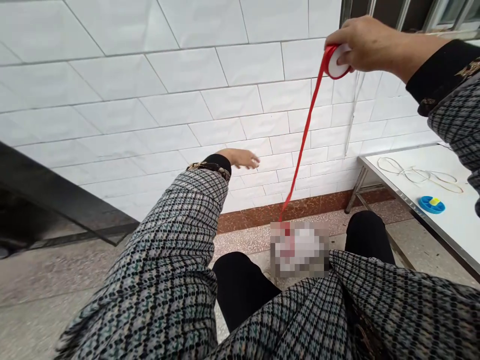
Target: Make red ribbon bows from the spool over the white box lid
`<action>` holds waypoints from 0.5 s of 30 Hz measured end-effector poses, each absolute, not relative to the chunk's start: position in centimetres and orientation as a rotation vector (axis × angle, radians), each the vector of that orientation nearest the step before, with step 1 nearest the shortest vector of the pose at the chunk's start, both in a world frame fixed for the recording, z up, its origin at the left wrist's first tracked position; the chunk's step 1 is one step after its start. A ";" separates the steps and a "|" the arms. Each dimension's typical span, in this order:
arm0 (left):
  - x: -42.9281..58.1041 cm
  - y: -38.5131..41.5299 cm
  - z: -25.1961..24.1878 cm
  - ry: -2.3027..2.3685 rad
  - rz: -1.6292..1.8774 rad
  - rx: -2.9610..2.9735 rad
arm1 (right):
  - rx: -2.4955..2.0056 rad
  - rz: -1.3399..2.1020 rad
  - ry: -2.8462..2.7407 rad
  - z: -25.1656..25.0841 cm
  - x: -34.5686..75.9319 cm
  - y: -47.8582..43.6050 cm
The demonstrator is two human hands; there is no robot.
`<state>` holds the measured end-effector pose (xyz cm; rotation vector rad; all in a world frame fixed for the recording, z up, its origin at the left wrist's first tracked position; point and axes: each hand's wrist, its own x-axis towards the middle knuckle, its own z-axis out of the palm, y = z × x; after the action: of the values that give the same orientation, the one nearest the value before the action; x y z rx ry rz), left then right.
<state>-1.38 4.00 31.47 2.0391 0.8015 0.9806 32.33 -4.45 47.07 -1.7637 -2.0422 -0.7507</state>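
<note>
My right hand, raised at the upper right, grips a spool of red ribbon by its white side. A strip of red ribbon runs down from the spool, slanting left toward a blurred-out patch between my knees. What lies under that patch cannot be made out, apart from some white and red. My left hand is stretched forward in front of the wall, to the left of the ribbon and apart from it. Its fingers are extended and hold nothing.
White tiles cover the wall ahead. At the right stands a white-topped table with a blue round dish holding a yellow piece, and a loose pale cord. A dark glossy panel stands at the left.
</note>
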 end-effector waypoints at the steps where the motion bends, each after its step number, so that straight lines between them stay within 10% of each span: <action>1: -0.7 4.4 31.1 0.791 0.949 2.044 | -1.735 -0.809 -2.104 47.1 31.5 -4.4; 10: 7.9 3.9 35.1 0.301 0.973 1.772 | -1.551 -0.972 -2.423 47.5 25.1 -5.0; 15: 2.8 3.8 25.1 0.321 0.828 1.435 | -1.844 -0.807 -2.076 47.0 31.4 -3.9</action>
<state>2.84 3.76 25.06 1.4353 0.3207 0.8285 31.35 -3.92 47.01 -1.8443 -2.0765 -0.8071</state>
